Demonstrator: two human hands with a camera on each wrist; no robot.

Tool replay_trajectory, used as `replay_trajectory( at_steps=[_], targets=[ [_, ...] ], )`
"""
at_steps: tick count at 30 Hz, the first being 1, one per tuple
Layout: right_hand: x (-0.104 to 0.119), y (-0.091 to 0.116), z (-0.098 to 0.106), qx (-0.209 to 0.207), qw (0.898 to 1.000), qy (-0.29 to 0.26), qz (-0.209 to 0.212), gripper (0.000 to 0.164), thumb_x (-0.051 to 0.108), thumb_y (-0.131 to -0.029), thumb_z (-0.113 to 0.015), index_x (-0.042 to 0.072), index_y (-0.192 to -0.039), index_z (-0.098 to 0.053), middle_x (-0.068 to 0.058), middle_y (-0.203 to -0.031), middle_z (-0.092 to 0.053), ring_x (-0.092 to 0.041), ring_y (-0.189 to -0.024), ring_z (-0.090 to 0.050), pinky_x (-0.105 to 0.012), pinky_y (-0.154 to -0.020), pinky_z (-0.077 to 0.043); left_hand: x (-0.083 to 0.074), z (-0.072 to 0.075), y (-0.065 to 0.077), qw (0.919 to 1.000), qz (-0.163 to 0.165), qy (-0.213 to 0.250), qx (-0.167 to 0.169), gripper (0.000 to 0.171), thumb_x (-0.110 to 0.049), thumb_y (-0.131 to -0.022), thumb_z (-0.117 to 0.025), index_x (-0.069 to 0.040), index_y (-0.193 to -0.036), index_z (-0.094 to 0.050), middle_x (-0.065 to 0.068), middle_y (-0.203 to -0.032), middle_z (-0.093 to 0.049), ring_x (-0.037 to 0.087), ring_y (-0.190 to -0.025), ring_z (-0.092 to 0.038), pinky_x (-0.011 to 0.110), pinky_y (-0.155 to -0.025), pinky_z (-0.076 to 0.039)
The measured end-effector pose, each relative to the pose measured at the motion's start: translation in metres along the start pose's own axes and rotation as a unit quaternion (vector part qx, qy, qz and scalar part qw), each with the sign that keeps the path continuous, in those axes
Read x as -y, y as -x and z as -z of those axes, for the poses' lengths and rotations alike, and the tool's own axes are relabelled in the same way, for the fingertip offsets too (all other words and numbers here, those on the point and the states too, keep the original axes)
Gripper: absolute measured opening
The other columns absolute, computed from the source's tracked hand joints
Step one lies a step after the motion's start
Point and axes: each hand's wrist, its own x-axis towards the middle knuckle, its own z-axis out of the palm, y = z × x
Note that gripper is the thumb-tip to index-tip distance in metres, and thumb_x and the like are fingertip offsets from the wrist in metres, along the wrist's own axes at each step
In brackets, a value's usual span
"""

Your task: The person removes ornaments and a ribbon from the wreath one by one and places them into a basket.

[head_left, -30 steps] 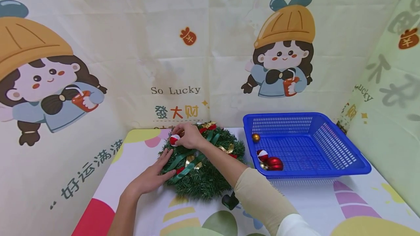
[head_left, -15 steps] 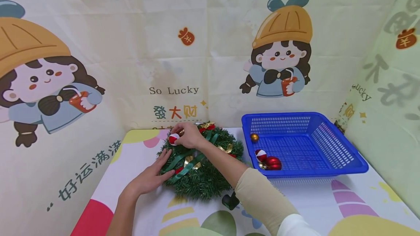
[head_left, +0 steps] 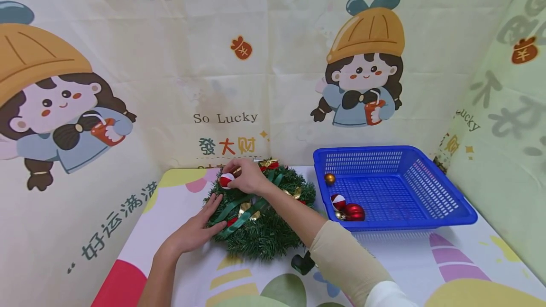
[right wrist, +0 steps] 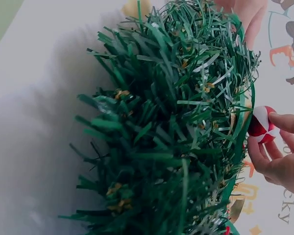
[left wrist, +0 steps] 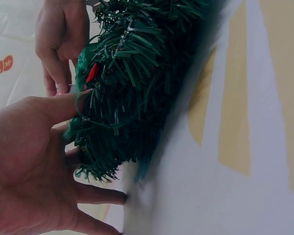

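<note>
A green Christmas wreath (head_left: 268,236) with dark green ribbon, gold bows and red bits lies on the table. My right hand (head_left: 246,176) reaches over it and pinches a red and white bauble (head_left: 226,181) at the wreath's far left part. In the right wrist view, the bauble (right wrist: 263,125) sits between thumb and fingers beside the green ribbon. My left hand (head_left: 200,226) rests on the wreath's left side, fingers spread. The left wrist view shows that hand (left wrist: 34,166) with its thumb against the greenery and two fingers reaching past it to the table.
A blue plastic basket (head_left: 394,225) stands to the right of the wreath. Along its left side lie a gold bauble (head_left: 330,179), a red and white bauble (head_left: 338,201), a red bauble (head_left: 354,212) and a small pale gold one. A dark object (head_left: 303,263) lies at the wreath's near edge.
Both hands stay in almost the same place, the right still pinching the bauble at the wreath. The whole view has shifted slightly.
</note>
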Motion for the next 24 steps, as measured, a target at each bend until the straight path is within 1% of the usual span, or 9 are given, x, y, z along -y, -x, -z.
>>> replay_trajectory(
  at_steps=[3, 7, 13, 24],
  targets=[
    [-0.002, 0.003, 0.001, -0.003, 1.0, -0.003, -0.005, 0.028, 0.006, -0.089, -0.082, 0.014, -0.116, -0.075, -0.004, -0.12, -0.073, -0.017, -0.102, -0.07, -0.028, -0.083, -0.059, 0.0, 0.0, 0.0, 1.0, 0.0, -0.002, 0.0, 0.084, -0.045, -0.105, -0.059, -0.016, -0.169, -0.013, 0.015, -0.176, 0.0, 0.049, -0.159, -0.008, 0.072, -0.121, -0.019],
    [-0.004, 0.007, 0.003, -0.006, 1.0, -0.012, -0.01, 0.029, 0.005, -0.089, -0.082, 0.014, -0.116, -0.074, -0.004, -0.121, -0.072, -0.019, -0.102, -0.07, -0.029, -0.079, -0.059, -0.001, -0.001, 0.001, 1.0, 0.001, -0.002, 0.0, 0.084, -0.046, -0.105, -0.058, -0.016, -0.169, -0.012, 0.015, -0.176, 0.001, 0.048, -0.159, -0.007, 0.072, -0.122, -0.019],
    [-0.007, 0.012, 0.004, -0.007, 0.999, -0.031, -0.011, 0.029, 0.004, -0.089, -0.081, 0.013, -0.115, -0.075, -0.004, -0.122, -0.072, -0.021, -0.105, -0.071, -0.03, -0.079, -0.06, -0.001, -0.002, 0.002, 1.0, 0.002, -0.001, -0.002, 0.085, -0.046, -0.105, -0.058, -0.016, -0.169, -0.012, 0.016, -0.176, 0.001, 0.048, -0.159, -0.007, 0.072, -0.122, -0.02],
    [-0.01, 0.024, 0.012, -0.01, 0.999, -0.044, -0.006, 0.03, 0.004, -0.09, -0.081, 0.016, -0.117, -0.073, -0.004, -0.125, -0.071, -0.024, -0.108, -0.07, -0.031, -0.077, -0.06, 0.0, -0.003, 0.002, 1.0, -0.003, -0.001, -0.003, 0.084, -0.045, -0.105, -0.059, -0.016, -0.169, -0.012, 0.016, -0.176, 0.001, 0.048, -0.159, -0.006, 0.073, -0.121, -0.019]
  ],
)
